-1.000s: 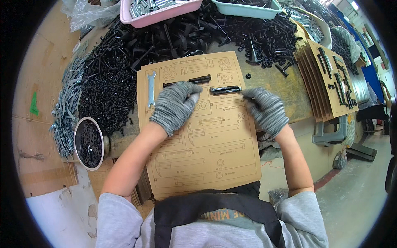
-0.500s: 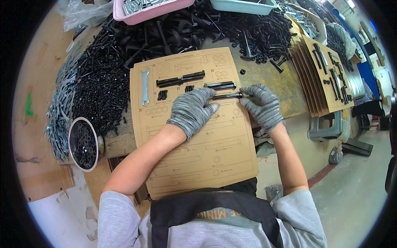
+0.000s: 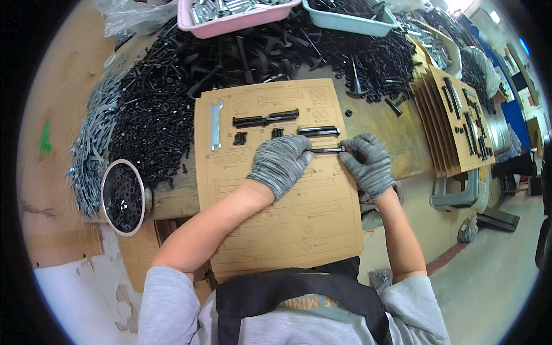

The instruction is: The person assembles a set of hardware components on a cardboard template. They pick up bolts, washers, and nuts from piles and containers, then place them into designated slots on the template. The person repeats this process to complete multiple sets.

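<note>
Both my hands wear grey striped knit gloves. A long black bolt (image 3: 328, 150) lies crosswise between them, low over a brown printed cardboard sheet (image 3: 276, 224). My left hand (image 3: 280, 164) has fingertips and thumb closed at its left end. At the bolt's right end, the thumb and fingers of my right hand (image 3: 369, 167) are pinched together. Just above it on the sheet lie more black bolts (image 3: 318, 131). Farther left are a longer row of black bolts (image 3: 265, 118), short black screws (image 3: 240, 138), further short screws (image 3: 277, 133) and a silver open-end wrench (image 3: 215, 125).
Heaps of black bolts (image 3: 155, 115) surround the sheet's far and left sides, beside a pile of silver wrenches (image 3: 92, 149). A round tub (image 3: 104, 198) holds black parts. Pink (image 3: 241, 29) and pale green (image 3: 351, 24) trays stand behind. Packed cardboard sheets (image 3: 431, 123) lean right, above a grey stool (image 3: 454, 198).
The view has shifted, so the sheet and bench sit lower and farther right. My left fingers have closed in at the bolt's left end; my right hand stays at the other end.
</note>
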The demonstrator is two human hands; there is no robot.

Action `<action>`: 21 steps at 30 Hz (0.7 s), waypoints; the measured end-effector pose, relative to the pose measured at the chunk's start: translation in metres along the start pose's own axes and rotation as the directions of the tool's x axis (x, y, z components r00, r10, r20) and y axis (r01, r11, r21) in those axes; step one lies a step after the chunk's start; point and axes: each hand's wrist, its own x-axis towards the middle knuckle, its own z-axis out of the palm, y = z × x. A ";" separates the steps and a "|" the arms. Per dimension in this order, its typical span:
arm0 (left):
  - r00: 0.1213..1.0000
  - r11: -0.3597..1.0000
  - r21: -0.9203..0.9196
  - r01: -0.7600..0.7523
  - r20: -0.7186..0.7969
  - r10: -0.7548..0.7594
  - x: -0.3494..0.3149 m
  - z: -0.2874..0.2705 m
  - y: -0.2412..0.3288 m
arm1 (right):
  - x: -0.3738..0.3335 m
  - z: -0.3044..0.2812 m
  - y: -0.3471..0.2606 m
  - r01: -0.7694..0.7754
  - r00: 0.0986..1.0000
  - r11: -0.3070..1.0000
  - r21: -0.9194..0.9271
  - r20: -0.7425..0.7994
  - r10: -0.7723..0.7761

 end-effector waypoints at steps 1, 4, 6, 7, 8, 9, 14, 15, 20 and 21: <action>1.000 1.000 -0.025 -0.009 0.001 0.009 -0.002 -0.003 0.000 | -0.001 0.001 0.000 0.019 1.000 1.000 0.008 -0.020 -0.019; 0.998 0.994 -0.103 0.022 0.053 -0.017 -0.019 -0.026 -0.011 | -0.005 0.005 -0.002 -0.027 1.000 0.989 0.148 -0.006 0.029; 0.998 0.998 -0.032 0.058 0.008 -0.058 -0.026 -0.063 -0.032 | -0.017 0.004 0.016 -0.155 0.985 0.941 0.300 -0.031 0.171; 0.997 0.997 -0.023 0.074 -0.014 -0.074 -0.024 -0.091 -0.042 | -0.026 0.001 0.045 -0.205 0.969 0.934 0.291 -0.071 0.235; 0.978 0.988 0.044 0.150 -0.152 -0.141 -0.020 -0.120 -0.064 | -0.035 0.004 0.060 -0.136 0.958 0.916 0.378 -0.184 0.219; 0.936 0.969 0.085 0.232 -0.290 -0.199 -0.018 -0.149 -0.094 | -0.040 -0.001 0.064 -0.213 0.946 0.907 0.364 -0.155 0.285; 0.835 0.511 0.670 0.539 -0.342 -0.432 -0.015 -0.272 -0.224 | -0.046 0.011 0.103 -0.052 0.959 0.974 0.221 -0.260 0.110; 0.817 0.486 0.706 0.516 -0.235 -0.527 -0.012 -0.277 -0.234 | -0.045 0.008 0.089 -0.067 0.956 0.981 0.181 -0.271 0.115; 0.812 0.407 0.813 0.417 -0.132 -0.569 0.006 -0.283 -0.270 | -0.029 0.011 0.048 -0.016 0.965 0.997 -0.071 -0.264 -0.003; 0.803 0.339 0.800 0.495 -0.272 -0.530 0.006 -0.272 -0.264 | -0.028 0.010 0.047 0.019 0.961 0.995 -0.094 -0.273 -0.044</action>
